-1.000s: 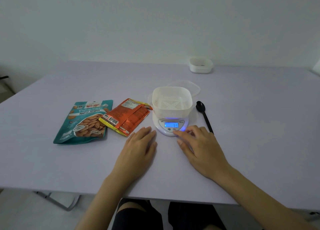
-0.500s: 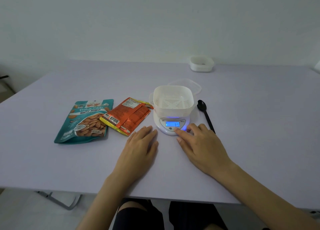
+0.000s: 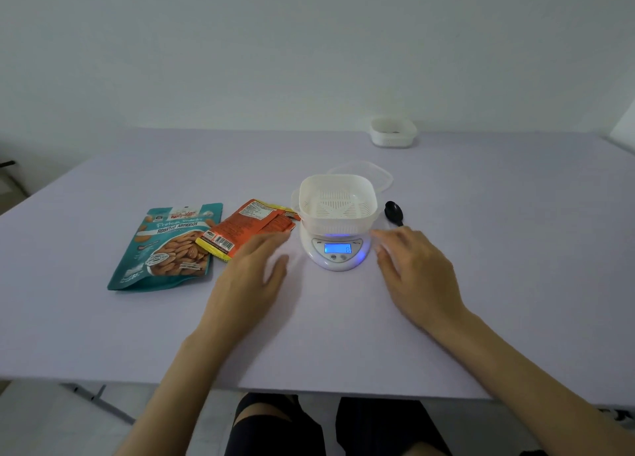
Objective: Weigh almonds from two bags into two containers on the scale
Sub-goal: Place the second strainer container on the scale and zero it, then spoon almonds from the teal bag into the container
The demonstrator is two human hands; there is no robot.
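Note:
A white slotted container (image 3: 337, 201) stands empty on the white digital scale (image 3: 336, 252), whose blue display is lit. Left of the scale lie two bags: a teal roasted-almond pouch (image 3: 168, 249) and an orange packet (image 3: 251, 227) overlapping its right edge. My left hand (image 3: 251, 276) hovers flat between the orange packet and the scale, fingers apart, holding nothing. My right hand (image 3: 415, 273) is open just right of the scale, off its buttons. A second white container (image 3: 392, 133) stands far back on the table.
A black spoon (image 3: 394, 212) lies right of the scale, its handle hidden under my right hand. A clear lid (image 3: 372, 173) rests behind the scale. The lilac table (image 3: 515, 249) ends near my lap; my knees show below its front edge.
My right hand has drawn away from the scale's front buttons to the right. My left hand lifted and shifted toward the orange packet. The display reading changed.

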